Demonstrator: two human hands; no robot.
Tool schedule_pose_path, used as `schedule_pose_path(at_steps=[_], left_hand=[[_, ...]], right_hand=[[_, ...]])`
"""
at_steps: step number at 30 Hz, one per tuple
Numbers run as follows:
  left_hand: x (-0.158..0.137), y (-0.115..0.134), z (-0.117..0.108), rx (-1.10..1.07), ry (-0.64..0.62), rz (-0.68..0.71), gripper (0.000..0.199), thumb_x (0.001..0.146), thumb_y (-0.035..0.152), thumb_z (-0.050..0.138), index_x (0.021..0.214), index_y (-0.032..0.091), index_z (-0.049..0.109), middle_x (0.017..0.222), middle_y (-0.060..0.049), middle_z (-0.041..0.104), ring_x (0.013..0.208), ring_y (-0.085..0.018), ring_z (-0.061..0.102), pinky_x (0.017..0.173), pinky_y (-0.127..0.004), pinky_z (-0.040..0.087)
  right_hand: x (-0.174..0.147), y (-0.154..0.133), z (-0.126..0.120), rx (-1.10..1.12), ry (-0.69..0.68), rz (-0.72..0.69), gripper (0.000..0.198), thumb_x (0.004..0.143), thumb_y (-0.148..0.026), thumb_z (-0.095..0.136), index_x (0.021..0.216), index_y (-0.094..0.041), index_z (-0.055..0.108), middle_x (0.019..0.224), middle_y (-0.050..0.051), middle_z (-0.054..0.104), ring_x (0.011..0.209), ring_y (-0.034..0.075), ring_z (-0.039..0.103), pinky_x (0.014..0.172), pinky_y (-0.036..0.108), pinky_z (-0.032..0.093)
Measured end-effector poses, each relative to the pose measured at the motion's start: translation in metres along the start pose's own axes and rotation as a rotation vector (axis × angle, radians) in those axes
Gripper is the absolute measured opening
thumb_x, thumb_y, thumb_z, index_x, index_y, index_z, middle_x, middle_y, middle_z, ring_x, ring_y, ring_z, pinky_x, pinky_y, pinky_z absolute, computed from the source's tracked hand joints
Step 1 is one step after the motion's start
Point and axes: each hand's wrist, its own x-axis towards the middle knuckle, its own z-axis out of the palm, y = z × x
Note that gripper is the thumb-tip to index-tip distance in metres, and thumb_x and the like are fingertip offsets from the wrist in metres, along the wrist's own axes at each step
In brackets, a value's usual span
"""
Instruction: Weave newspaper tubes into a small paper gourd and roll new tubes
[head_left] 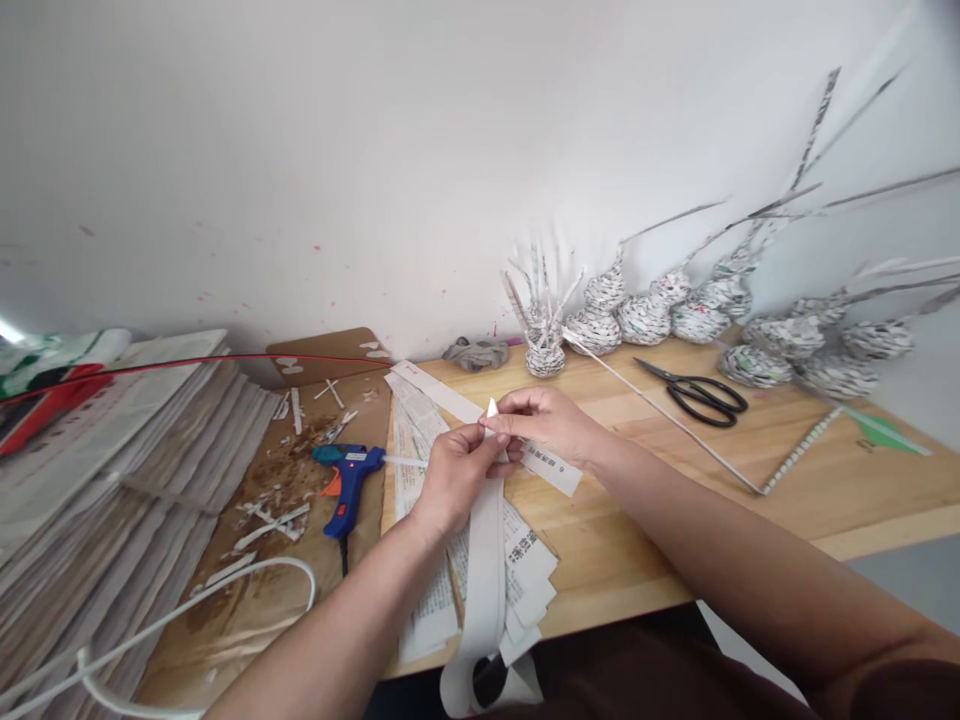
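My left hand pinches a long pale paper strip near its upper end. The strip runs down over the table's front edge and curls there. Against it, my right hand closes its thumb and fingers on the same spot, where a small white pointed tip shows. A printed end of newspaper strip sticks out beneath my right hand; whether it is part of the held strip I cannot tell. Below both hands lies a fanned pile of cut newspaper strips.
A blue glue gun lies on stained cardboard at left, beside a tall newspaper stack. Black scissors rest at right. Woven paper gourd shapes and a small basket with upright sticks line the wall.
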Motion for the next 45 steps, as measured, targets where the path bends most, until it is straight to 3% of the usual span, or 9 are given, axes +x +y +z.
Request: schedule_pose_path(at_steps=[6, 15, 21, 27, 36, 42, 45], left_hand=[[-0.001, 0.000, 0.001, 0.158, -0.026, 0.092, 0.034, 0.080, 0.046, 0.067, 0.088, 0.013, 0.073, 0.084, -0.008, 0.074, 0.084, -0.021, 0.067, 0.074, -0.031, 0.057], [-0.008, 0.007, 0.005, 0.173, -0.081, 0.110, 0.034, 0.083, 0.046, 0.064, 0.083, 0.012, 0.069, 0.081, -0.008, 0.071, 0.081, -0.020, 0.066, 0.075, -0.032, 0.057], [-0.006, 0.005, 0.003, 0.135, -0.076, 0.079, 0.035, 0.082, 0.046, 0.065, 0.083, 0.011, 0.071, 0.081, -0.009, 0.071, 0.081, -0.020, 0.066, 0.074, -0.032, 0.056], [-0.002, 0.005, -0.001, 0.157, -0.075, 0.073, 0.037, 0.083, 0.048, 0.064, 0.084, 0.012, 0.072, 0.084, -0.011, 0.074, 0.081, -0.021, 0.068, 0.071, -0.030, 0.056], [-0.005, 0.009, 0.001, 0.158, -0.207, 0.022, 0.035, 0.087, 0.043, 0.059, 0.093, 0.010, 0.071, 0.089, -0.012, 0.074, 0.074, -0.018, 0.068, 0.065, -0.027, 0.057], [-0.003, 0.007, 0.001, 0.074, -0.189, -0.004, 0.037, 0.084, 0.046, 0.063, 0.093, 0.010, 0.070, 0.084, -0.011, 0.074, 0.073, -0.018, 0.069, 0.066, -0.028, 0.057], [-0.004, 0.008, 0.002, 0.090, -0.177, -0.039, 0.035, 0.079, 0.044, 0.069, 0.092, 0.011, 0.070, 0.081, -0.009, 0.073, 0.076, -0.018, 0.068, 0.067, -0.027, 0.056]], right_hand=[[0.001, 0.004, 0.000, 0.016, 0.053, 0.008, 0.033, 0.069, -0.040, 0.080, 0.063, -0.015, 0.059, 0.053, -0.003, 0.060, 0.044, 0.009, 0.055, 0.042, 0.021, 0.044], [0.000, 0.002, 0.002, 0.175, 0.022, 0.101, 0.042, 0.063, -0.041, 0.084, 0.061, -0.018, 0.049, 0.047, -0.006, 0.056, 0.036, 0.010, 0.051, 0.032, 0.020, 0.041], [0.000, 0.003, 0.005, 0.114, 0.054, 0.070, 0.042, 0.064, -0.043, 0.082, 0.062, -0.018, 0.048, 0.050, -0.006, 0.056, 0.037, 0.008, 0.051, 0.034, 0.020, 0.041], [0.000, 0.000, -0.001, 0.009, -0.035, 0.017, 0.030, 0.072, -0.040, 0.078, 0.072, -0.014, 0.063, 0.061, -0.002, 0.062, 0.045, 0.007, 0.055, 0.042, 0.019, 0.046], [-0.001, 0.004, -0.001, 0.143, -0.089, 0.031, 0.038, 0.072, -0.040, 0.078, 0.064, -0.018, 0.048, 0.046, -0.006, 0.055, 0.030, 0.010, 0.048, 0.028, 0.021, 0.037], [0.000, 0.002, -0.006, 0.133, -0.176, 0.034, 0.032, 0.076, -0.039, 0.075, 0.069, -0.017, 0.054, 0.049, -0.005, 0.056, 0.036, 0.009, 0.050, 0.036, 0.022, 0.045], [-0.001, 0.002, -0.007, 0.129, -0.141, 0.057, 0.034, 0.074, -0.040, 0.077, 0.067, -0.017, 0.053, 0.049, -0.006, 0.055, 0.035, 0.010, 0.051, 0.036, 0.023, 0.044]])
